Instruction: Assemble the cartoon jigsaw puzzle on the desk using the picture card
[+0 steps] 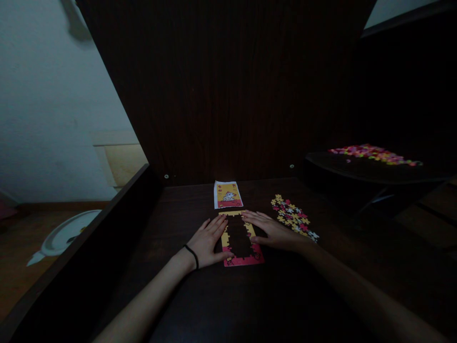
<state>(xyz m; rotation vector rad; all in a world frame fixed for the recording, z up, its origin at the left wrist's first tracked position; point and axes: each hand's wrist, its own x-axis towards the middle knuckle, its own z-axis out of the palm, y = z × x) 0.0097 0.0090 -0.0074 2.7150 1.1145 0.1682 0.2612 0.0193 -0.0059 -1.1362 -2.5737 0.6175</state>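
Observation:
A jigsaw puzzle border (pixel 246 261), yellow above and red below, lies on the dark wooden surface with its middle unfilled. Flat along its left side rests my left hand (pixel 207 240), fingers stretched out and thumb near the lower left corner. My right hand (pixel 269 231) lies over the upper right side, its fingers extended onto the border. Parts of both side strips are hidden under the hands. Just beyond the border is a small reference picture (pixel 228 195) of a white animal on yellow and red. Loose puzzle pieces (pixel 293 215) in yellow, red and white are heaped right of my right hand.
A dark panel (pixel 228 95) rises behind the surface, and a raised wooden edge (pixel 107 224) runs along the left. Colourful small pieces (pixel 374 153) lie on a dark shelf at the right. A whitish round tray (pixel 71 228) sits lower, beyond the left edge.

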